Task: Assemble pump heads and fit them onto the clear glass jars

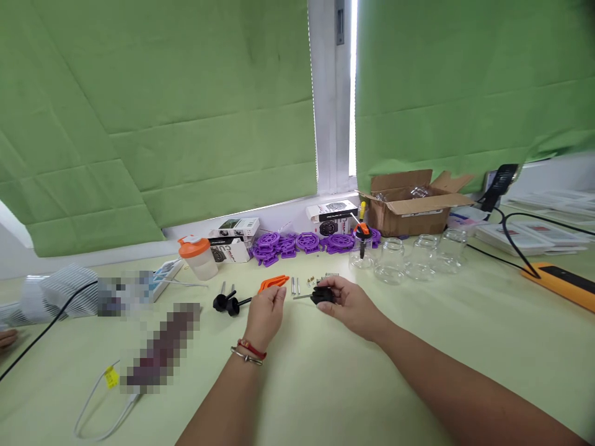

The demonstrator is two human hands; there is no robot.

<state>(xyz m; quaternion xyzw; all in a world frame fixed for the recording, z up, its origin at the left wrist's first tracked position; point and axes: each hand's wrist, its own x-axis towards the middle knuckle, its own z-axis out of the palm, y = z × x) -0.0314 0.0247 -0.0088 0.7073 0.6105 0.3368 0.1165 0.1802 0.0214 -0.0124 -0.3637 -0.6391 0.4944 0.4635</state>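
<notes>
My right hand (351, 303) grips a small black plastic part (321, 296) between thumb and fingers. A thin metal rod (302, 297) sticks out of it to the left. My left hand (266, 316) is closed in a pinch just left of the rod's tip; what its fingers hold, if anything, is hidden. Beside it are black knob-like parts with stems (232, 306), one stem reaching toward the hand. Behind my hands lie orange plastic handles (274, 283), metal pins (295, 285), small brass-coloured bits (310, 282) and springs (331, 275).
Purple plastic rings (307, 242) lie along the back, near printed boxes (331, 214). Glass jars (390, 263), a screwdriver (362, 212) and a cardboard box (409, 214) stand right. An orange-lidded cup (199, 260) and white cable (88, 396) are left. Another person's hand (7, 338) shows far left.
</notes>
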